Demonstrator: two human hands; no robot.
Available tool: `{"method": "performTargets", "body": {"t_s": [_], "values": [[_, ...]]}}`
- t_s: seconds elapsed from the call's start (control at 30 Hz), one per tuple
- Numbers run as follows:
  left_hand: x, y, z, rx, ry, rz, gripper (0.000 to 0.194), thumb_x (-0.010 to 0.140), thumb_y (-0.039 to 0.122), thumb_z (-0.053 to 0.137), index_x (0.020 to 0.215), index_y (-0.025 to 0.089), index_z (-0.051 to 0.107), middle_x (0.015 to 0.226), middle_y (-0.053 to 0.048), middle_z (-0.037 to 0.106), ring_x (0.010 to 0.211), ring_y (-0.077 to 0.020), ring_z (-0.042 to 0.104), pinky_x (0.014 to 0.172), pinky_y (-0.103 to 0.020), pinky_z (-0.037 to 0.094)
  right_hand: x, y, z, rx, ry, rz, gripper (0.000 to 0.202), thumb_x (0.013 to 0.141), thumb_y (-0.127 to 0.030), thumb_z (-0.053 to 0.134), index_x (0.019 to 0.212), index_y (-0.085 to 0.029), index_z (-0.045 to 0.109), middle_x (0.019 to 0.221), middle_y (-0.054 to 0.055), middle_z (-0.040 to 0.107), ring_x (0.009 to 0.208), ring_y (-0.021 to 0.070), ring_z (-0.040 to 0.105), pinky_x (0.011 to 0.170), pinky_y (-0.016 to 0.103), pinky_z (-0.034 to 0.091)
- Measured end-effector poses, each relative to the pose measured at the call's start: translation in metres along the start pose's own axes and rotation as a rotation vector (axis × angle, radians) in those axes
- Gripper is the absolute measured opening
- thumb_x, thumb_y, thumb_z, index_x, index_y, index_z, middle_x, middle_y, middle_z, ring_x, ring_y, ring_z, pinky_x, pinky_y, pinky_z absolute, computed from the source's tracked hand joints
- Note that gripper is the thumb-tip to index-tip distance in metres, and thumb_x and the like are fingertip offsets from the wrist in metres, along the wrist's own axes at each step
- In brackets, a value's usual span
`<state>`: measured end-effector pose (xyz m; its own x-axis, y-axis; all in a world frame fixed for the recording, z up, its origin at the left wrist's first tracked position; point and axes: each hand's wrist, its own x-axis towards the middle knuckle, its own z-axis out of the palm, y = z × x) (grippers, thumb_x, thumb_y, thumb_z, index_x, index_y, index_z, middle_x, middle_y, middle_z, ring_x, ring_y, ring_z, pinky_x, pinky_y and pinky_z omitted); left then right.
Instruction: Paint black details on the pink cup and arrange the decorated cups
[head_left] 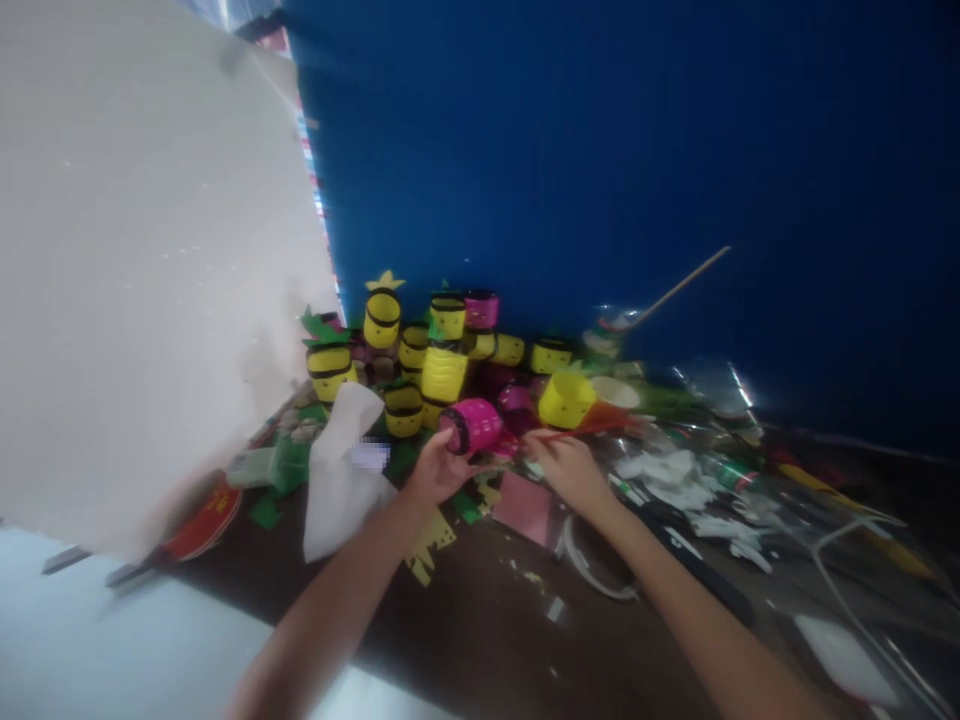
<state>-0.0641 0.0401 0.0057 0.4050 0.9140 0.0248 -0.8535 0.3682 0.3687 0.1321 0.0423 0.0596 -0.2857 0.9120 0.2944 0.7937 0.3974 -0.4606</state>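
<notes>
My left hand point(439, 472) is closed around a small bright pink cup point(478, 425) with a black band at its rim. The cup lies on its side, its rim end towards my left fingers. Just to its right, my right hand point(566, 468) has its fingers pinched together by a thin red stick-like thing point(592, 428); blur hides its exact kind. Behind both hands stand several yellow cups with black bands, among them a yellow cup point(566, 400) close to my right hand. A pink sheet point(523, 507) lies below the hands.
A white bag-like piece point(341, 480) stands left of my left arm. Yellow paper scraps point(431, 545) and a clear ring point(592, 565) lie on the dark table point(465, 630). White scraps point(675, 480) and plastic bottles crowd the right. A blue wall point(600, 150) rises behind.
</notes>
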Motion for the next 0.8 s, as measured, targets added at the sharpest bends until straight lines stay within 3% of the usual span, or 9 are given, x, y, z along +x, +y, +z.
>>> {"method": "performTargets", "body": {"t_s": [0.13, 0.3, 0.43, 0.57, 0.8], "values": [[0.001, 0.000, -0.002, -0.006, -0.044, -0.007, 0.032, 0.079, 0.029, 0.049, 0.106, 0.019, 0.063, 0.097, -0.006, 0.070, 0.097, -0.0235, 0.062, 0.101, -0.057, 0.030, 0.006, -0.005, -0.006, 0.109, -0.023, 0.095, 0.034, 0.087, -0.034, 0.040, 0.072, -0.019, 0.067, 0.070, 0.005, 0.071, 0.073, 0.0198, 0.067, 0.072, 0.028, 0.048], [0.000, 0.001, -0.003, 0.010, -0.053, -0.023, 0.029, 0.080, 0.028, 0.047, 0.101, 0.019, 0.065, 0.095, -0.006, 0.071, 0.100, -0.0241, 0.061, 0.103, -0.056, 0.028, 0.011, -0.006, -0.010, 0.183, 0.008, 0.157, 0.032, 0.086, -0.037, 0.045, 0.069, -0.018, 0.065, 0.068, 0.006, 0.071, 0.067, 0.0206, 0.067, 0.066, 0.029, 0.048], [0.000, 0.000, -0.005, 0.006, -0.028, -0.025, 0.031, 0.079, 0.028, 0.048, 0.105, 0.019, 0.063, 0.097, -0.005, 0.070, 0.103, -0.0241, 0.060, 0.103, -0.056, 0.027, 0.017, -0.003, -0.010, 0.124, 0.051, 0.099, 0.031, 0.087, -0.035, 0.044, 0.072, -0.017, 0.064, 0.069, 0.007, 0.070, 0.068, 0.0201, 0.066, 0.070, 0.029, 0.048], [0.001, 0.000, -0.006, 0.007, -0.022, -0.022, 0.030, 0.079, 0.028, 0.048, 0.102, 0.018, 0.064, 0.096, -0.005, 0.071, 0.101, -0.0234, 0.060, 0.103, -0.054, 0.028, 0.024, -0.001, -0.009, 0.007, 0.016, 0.010, 0.029, 0.087, -0.031, 0.043, 0.074, -0.016, 0.064, 0.076, 0.009, 0.070, 0.078, 0.0201, 0.064, 0.078, 0.029, 0.045], [0.001, 0.000, -0.004, 0.012, -0.055, -0.018, 0.032, 0.079, 0.028, 0.048, 0.105, 0.020, 0.064, 0.099, -0.005, 0.070, 0.099, -0.0235, 0.061, 0.103, -0.055, 0.028, 0.031, -0.005, -0.010, 0.052, -0.055, 0.078, 0.033, 0.087, -0.034, 0.043, 0.064, -0.018, 0.060, 0.061, 0.005, 0.065, 0.061, 0.0175, 0.062, 0.061, 0.026, 0.044]]}}
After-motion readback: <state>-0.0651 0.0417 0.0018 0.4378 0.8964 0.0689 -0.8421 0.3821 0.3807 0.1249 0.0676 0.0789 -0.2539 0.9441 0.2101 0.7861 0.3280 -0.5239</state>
